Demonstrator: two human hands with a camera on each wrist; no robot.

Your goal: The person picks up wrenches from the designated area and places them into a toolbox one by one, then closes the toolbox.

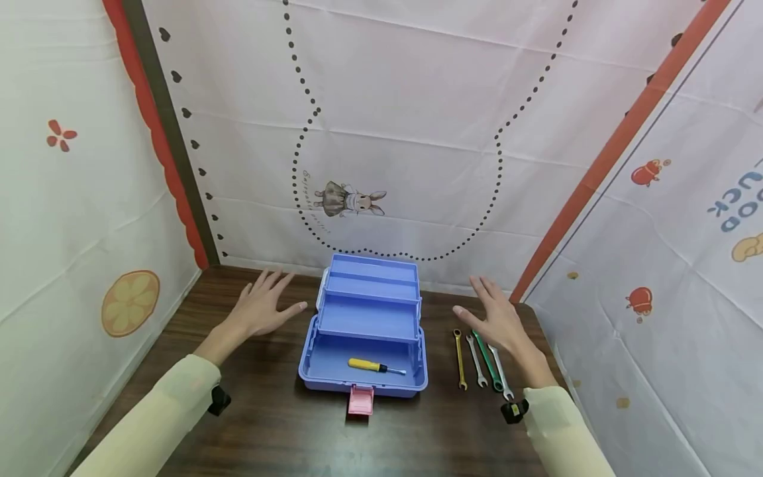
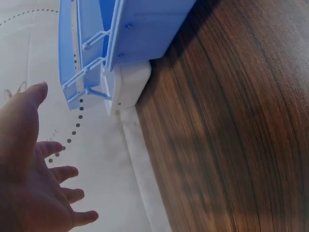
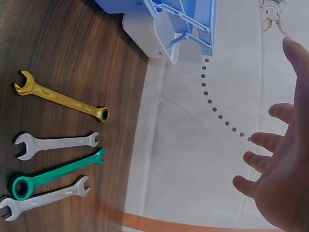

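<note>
A blue toolbox (image 1: 363,383) stands open on the table, its stepped trays (image 1: 369,315) raised toward the back and its pink latch (image 1: 360,401) hanging at the front. In its bottom lies a screwdriver (image 1: 366,364) with a yellow handle. My left hand (image 1: 259,310) hovers left of the box, fingers spread and holding nothing. On the other side my right hand (image 1: 497,318) is spread in the air, also holding nothing. Below it lie a gold wrench (image 3: 63,99), a silver wrench (image 3: 58,143), a green wrench (image 3: 58,174) and another silver wrench (image 3: 46,198).
The dark wooden table (image 1: 268,424) is walled by printed white cloth (image 1: 405,165) at the back and both sides. The toolbox's white lid (image 2: 133,82) leans out behind the box, close to the back cloth.
</note>
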